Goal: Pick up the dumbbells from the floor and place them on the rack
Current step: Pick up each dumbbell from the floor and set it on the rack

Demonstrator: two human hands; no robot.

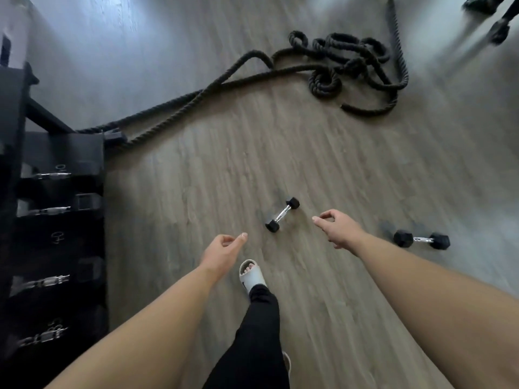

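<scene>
**Two dumbbells on floor, hands empty**

Leg in black trouser, foot in white slide (250,276), on wood floor (196,169). Left hand (222,252): empty, fingers loosely curled, forefinger out. Right hand (338,227): empty, fingers loosely curled, thumb near forefinger. Near dumbbell (282,214): on floor between and just beyond hands, touching neither. Second dumbbell (421,240): on floor, right of right hand. Rack (61,153): left edge, holding dumbbells. Rope (331,68): coiled, farthest.

Both bare arms stretch forward and down, left hand (223,249) and right hand (338,227) loosely curled, holding nothing.
</scene>
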